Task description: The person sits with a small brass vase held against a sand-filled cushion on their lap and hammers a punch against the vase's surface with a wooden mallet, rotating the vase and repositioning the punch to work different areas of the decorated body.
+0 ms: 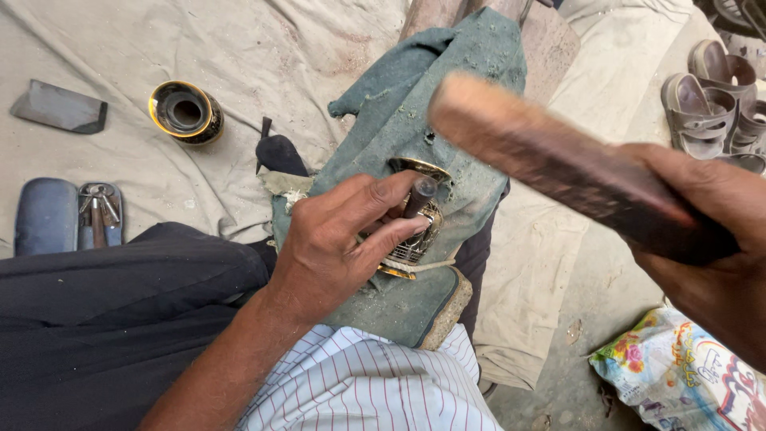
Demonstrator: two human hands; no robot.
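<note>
My left hand (339, 239) pinches a short dark metal punch (418, 196), its tip set against a gold-and-dark engraved metal piece (415, 239). That piece rests on a dusty green cloth (415, 96) draped over a padded block on my lap. My right hand (710, 239) grips the dark end of a thick wooden mallet (558, 160), which is raised above and to the right of the punch and is blurred by motion.
A gold-rimmed black metal cup (185, 112) lies on the beige ground sheet (263, 48). A dark flat slab (60, 107) sits at far left, small tools in a blue case (97, 211) below it. Sandals (710, 108) at right, a printed bag (686, 375) at lower right.
</note>
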